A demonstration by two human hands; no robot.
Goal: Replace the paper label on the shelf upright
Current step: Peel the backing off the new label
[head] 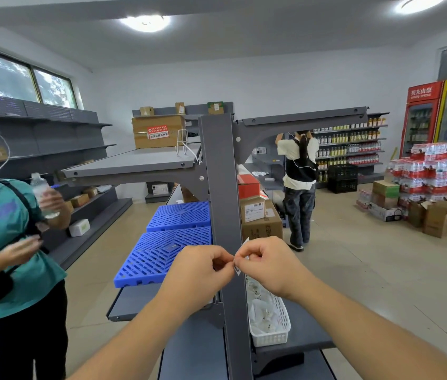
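A grey metal shelf upright [221, 187] rises straight in front of me. In front of it, at about waist height, both hands pinch a small white paper label [238, 266]. My left hand [203, 270] grips the label's left edge with thumb and forefinger. My right hand [266, 261] holds its right side, and a corner of the paper sticks up above the right fingers. Most of the label is hidden between the fingertips, so I cannot tell whether it touches the upright.
Blue plastic pallets [173, 239] lie on the shelf to the left. A white basket [271, 322] sits on the shelf to the right. A person in a teal shirt [2, 242] stands close on the left with a bottle. Another person [299, 182] stands farther back.
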